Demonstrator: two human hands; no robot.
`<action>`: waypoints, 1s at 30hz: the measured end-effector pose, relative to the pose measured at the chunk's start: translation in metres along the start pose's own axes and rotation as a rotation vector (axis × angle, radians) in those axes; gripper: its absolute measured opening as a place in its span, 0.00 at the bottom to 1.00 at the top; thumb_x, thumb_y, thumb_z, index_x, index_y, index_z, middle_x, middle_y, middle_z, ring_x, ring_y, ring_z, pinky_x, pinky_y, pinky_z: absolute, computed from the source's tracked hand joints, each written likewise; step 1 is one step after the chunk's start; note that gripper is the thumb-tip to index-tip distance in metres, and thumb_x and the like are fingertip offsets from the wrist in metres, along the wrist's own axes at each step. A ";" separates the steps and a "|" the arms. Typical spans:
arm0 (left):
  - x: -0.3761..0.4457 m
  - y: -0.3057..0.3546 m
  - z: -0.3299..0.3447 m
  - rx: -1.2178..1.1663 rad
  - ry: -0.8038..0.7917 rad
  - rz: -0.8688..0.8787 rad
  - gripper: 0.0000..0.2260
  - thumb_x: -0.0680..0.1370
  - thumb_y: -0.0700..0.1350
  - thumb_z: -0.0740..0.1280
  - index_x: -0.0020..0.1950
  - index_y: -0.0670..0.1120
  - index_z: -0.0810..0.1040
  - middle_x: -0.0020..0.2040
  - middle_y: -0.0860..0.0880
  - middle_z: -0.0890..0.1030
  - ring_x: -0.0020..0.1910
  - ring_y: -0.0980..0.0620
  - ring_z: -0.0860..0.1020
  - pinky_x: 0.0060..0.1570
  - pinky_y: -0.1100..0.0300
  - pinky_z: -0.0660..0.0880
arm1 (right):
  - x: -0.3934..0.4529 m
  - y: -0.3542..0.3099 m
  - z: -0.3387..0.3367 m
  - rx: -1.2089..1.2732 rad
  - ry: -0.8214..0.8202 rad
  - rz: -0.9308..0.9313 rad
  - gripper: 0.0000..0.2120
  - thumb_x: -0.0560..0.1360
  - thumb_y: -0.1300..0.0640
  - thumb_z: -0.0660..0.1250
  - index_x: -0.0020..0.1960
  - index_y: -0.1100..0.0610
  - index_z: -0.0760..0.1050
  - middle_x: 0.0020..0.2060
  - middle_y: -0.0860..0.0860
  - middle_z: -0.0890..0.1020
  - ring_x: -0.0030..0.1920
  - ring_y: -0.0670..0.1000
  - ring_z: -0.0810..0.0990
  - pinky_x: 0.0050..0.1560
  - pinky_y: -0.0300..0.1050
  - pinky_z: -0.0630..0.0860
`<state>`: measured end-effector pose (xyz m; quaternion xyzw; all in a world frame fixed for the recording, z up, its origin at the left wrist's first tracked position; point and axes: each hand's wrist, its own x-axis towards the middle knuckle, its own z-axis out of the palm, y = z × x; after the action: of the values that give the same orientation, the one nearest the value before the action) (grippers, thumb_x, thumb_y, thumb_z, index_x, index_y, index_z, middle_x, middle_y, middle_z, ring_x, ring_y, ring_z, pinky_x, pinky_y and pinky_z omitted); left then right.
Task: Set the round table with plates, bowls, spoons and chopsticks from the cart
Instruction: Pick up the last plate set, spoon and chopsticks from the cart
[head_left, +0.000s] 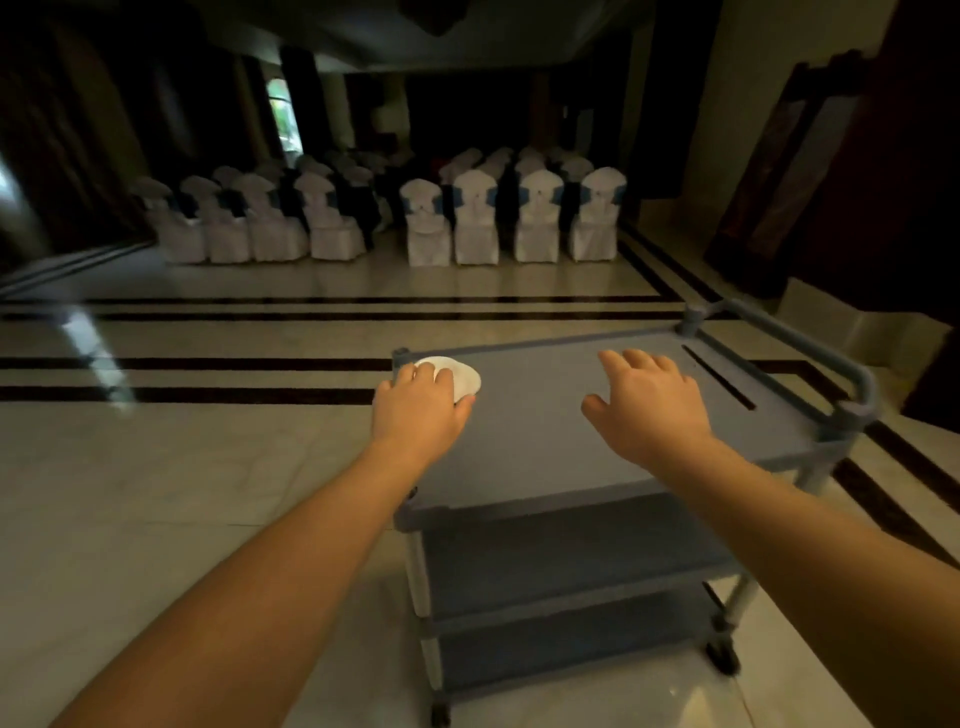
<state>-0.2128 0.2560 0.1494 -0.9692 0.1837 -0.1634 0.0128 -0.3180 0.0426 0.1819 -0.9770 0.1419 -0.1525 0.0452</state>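
Observation:
A grey three-shelf cart (545, 452) stands in front of me on the tiled floor. A small white dish (464, 378), a plate or shallow bowl, sits at the far left corner of its top shelf. My left hand (421, 410) lies over the dish, fingers curled on its rim and thumb at its right edge. My right hand (649, 400) hovers over the middle of the top shelf, fingers spread, holding nothing. The two lower shelves show nothing on them. No round table is in view.
The cart's handle bar (810, 343) runs along its right side, with a wheel (723, 657) below. Rows of white-covered chairs (478, 218) stand at the far end of the hall. A dark wooden panel (779, 171) leans on the right wall.

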 end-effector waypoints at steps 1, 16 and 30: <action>0.013 -0.003 0.002 0.015 -0.018 -0.017 0.23 0.81 0.59 0.54 0.69 0.47 0.72 0.67 0.45 0.74 0.66 0.46 0.71 0.58 0.49 0.71 | 0.021 0.001 0.003 0.012 -0.016 -0.020 0.25 0.78 0.45 0.58 0.72 0.53 0.63 0.67 0.55 0.71 0.68 0.60 0.66 0.65 0.56 0.66; 0.140 -0.034 0.106 -0.124 -0.176 -0.377 0.24 0.81 0.60 0.55 0.69 0.46 0.72 0.66 0.43 0.75 0.64 0.42 0.73 0.57 0.47 0.72 | 0.223 -0.002 0.132 0.083 -0.316 -0.135 0.26 0.78 0.44 0.59 0.73 0.53 0.63 0.70 0.55 0.69 0.69 0.60 0.66 0.64 0.56 0.68; 0.265 -0.075 0.274 -0.962 -0.336 -0.992 0.35 0.77 0.61 0.63 0.78 0.44 0.60 0.74 0.41 0.67 0.70 0.39 0.69 0.65 0.46 0.69 | 0.362 -0.062 0.309 0.819 -0.796 0.476 0.28 0.75 0.46 0.67 0.71 0.56 0.68 0.64 0.56 0.74 0.56 0.57 0.75 0.50 0.53 0.75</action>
<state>0.1342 0.2205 -0.0212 -0.8488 -0.2319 0.1009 -0.4643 0.1247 0.0101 0.0001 -0.8038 0.2583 0.1957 0.4988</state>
